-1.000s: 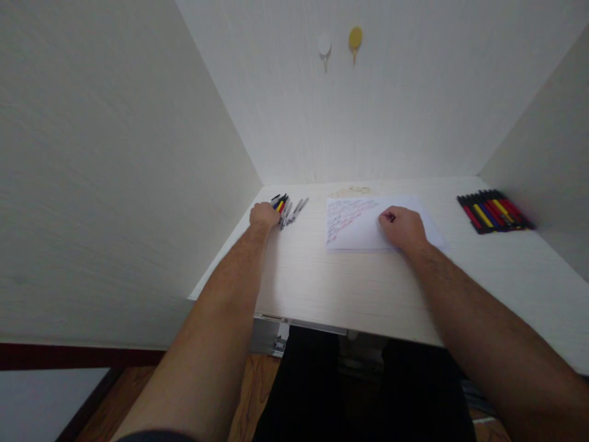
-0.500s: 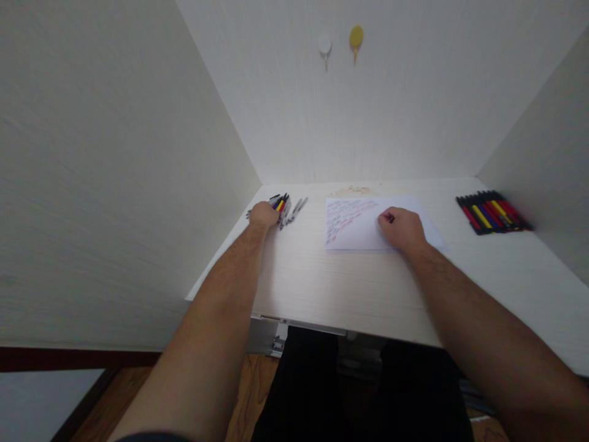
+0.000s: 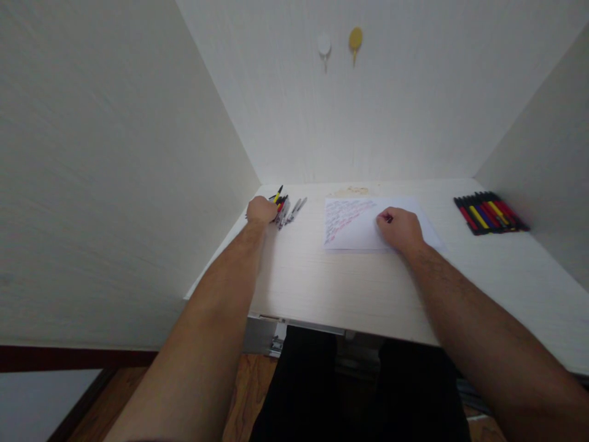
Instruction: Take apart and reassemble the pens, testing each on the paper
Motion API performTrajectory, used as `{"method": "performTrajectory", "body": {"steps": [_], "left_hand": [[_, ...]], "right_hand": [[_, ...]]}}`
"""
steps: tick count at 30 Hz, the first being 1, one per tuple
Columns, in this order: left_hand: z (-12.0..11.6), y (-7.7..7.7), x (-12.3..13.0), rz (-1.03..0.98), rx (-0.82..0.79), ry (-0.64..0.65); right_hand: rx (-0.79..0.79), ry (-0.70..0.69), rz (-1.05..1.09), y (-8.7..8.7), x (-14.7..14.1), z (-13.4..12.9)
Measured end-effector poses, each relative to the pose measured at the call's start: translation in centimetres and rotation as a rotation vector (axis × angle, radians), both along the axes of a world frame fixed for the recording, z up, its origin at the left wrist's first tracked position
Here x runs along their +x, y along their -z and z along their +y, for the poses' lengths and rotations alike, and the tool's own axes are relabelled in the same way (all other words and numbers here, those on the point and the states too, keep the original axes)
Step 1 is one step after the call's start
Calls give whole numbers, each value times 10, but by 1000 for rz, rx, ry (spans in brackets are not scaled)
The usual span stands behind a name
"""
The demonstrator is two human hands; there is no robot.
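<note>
My left hand is at the pens on the left of the white desk, its fingers closed round a yellow pen that sticks up past them. Red, black and clear pens lie beside that hand. My right hand rests on a white sheet of paper, fingers pinched together; something small and dark shows between them, too hidden to name. Rows of dark and reddish writing cover the sheet's upper left part.
At the right lies a row of black, red, yellow and blue markers. A white hook and a yellow hook are on the back wall. Panels rise on both sides of the desk.
The left hand has shifted slightly among the pens, and a yellow pen now points up from it. My right hand remains in place on the paper.
</note>
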State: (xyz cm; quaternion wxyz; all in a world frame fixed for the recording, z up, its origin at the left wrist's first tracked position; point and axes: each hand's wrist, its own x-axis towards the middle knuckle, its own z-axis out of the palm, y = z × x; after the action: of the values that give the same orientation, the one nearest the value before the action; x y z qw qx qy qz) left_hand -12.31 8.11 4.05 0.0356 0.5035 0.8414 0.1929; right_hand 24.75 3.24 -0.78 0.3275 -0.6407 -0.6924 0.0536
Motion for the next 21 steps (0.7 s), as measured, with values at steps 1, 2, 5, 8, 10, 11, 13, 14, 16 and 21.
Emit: {"method": "performTrajectory", "body": {"steps": [1,2,5,8,10,11,13,14,16,21], "left_hand": [[-1,-1,5,-3,49,-21],[-2,-2,13,-21,105,-20],[-13,1,47,-302,179,50],[-30,11,88,-574,224,245],[-41,18,110,-650,195,426],[-45,22,117,-688,185,519],[-52,30,126,-733,171,609],[-54,34,128,-729,164,627],[-57,39,129,-654,157,658],[-61,38,130,-491,201,741]], "right_hand": [[3,-4,6,0,0,0],[5,-9,11,0,0,0],[13,-18,40,2,1,1],[25,-22,111,3,1,1],[30,-25,187,2,0,1],[26,-28,243,1,-1,1],[-17,-40,423,-3,-5,0],[-61,-56,555,-4,-7,0],[-129,-117,794,-8,-10,-1],[-169,-193,1058,-10,-14,-4]]}}
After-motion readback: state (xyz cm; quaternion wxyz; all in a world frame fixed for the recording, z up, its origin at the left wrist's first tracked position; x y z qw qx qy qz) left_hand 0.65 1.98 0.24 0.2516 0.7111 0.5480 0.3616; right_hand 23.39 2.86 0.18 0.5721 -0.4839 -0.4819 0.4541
